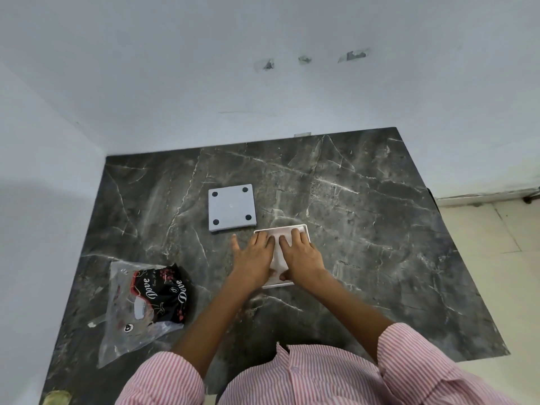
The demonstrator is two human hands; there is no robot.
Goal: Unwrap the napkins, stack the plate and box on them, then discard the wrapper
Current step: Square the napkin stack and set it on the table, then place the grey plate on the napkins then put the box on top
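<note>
Left hand (253, 255) and right hand (298, 252) press flat, fingers spread, on what seems a napkin stack (279, 258). Grey plate (232, 207) lies at eleven o'clock; the wrapper (146, 305) at eight on the tabletop (365, 229).

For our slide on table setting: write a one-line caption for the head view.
Both hands press flat on napkins in a white tray, grey square plate and wrapper alongside.
</note>
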